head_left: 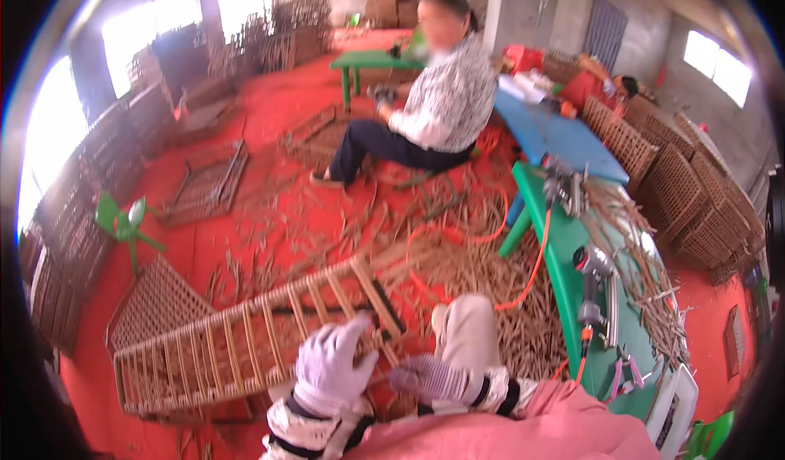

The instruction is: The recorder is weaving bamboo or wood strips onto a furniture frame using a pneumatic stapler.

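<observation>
My left hand (331,366), in a pale glove, is raised by the right end of a long ladder-like wicker frame (221,354) lying in front of me. Its thumb and fingers curve with a gap between them, and I see nothing gripped there. My right hand (433,378), in a grey-striped glove, lies close by at the right, beside my knee. Its fingers are pressed together and point at the frame's end; whatever they may hold is hidden. The frame has light rungs, brown rails and a dark bar at its right end.
Brown strips (523,329) are heaped on the red floor beside my leg. At my right, a green table (556,255) bears nail guns (590,284) with orange hoses and pink-handled cutters (625,374). A seated co-worker (446,92) handles another frame. Woven panels (695,190) stand stacked around.
</observation>
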`<state>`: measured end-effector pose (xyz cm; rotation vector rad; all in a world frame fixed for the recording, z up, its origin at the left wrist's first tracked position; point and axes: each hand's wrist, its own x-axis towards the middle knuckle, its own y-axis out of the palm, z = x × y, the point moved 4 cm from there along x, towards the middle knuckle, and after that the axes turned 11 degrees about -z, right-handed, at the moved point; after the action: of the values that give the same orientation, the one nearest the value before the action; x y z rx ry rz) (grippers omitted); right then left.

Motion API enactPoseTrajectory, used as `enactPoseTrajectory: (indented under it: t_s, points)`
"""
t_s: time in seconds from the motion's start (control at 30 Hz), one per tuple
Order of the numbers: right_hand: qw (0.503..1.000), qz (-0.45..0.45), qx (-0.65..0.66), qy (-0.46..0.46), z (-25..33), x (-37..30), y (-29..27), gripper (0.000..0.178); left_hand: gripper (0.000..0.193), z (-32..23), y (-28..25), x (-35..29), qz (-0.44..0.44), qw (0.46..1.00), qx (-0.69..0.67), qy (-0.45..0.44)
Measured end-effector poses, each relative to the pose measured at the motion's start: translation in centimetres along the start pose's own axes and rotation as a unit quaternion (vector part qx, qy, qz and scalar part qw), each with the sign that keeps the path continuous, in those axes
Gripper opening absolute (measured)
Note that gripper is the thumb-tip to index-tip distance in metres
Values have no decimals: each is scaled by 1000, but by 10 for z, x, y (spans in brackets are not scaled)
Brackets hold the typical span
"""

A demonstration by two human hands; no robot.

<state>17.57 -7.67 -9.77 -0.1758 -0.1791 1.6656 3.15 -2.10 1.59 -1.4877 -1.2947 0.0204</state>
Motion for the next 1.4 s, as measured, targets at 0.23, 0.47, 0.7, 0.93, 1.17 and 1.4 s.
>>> enactPoseTrajectory:
  t_s: [0.23, 0.47, 0.7, 0.93, 1.17, 1.4]
  points:
    - [995, 20, -6, 96, 1, -1, -1, 40, 32, -8, -1, 6, 16, 1000, -12, 24]
    - [985, 48, -53, 159, 6, 4, -4, 41, 32, -2, 0, 9, 15, 999, -19, 28]
    - [991, 40, -44, 123, 8, 5, -4, 40, 38, -5, 2, 11, 23, 999, 15, 45]
    - [989, 45, -38, 137, 12, -2, -1, 39, 44, -8, -2, 11, 86, 995, 37, 18]
    - [997, 5, 67, 28, -17, 3, -2, 32, 39, -3, -3, 27, 152, 984, 69, 59]
    - [995, 10, 13, 97, 15, 7, -10, 28, 37, 2, -3, 46, 173, 981, 61, 62]
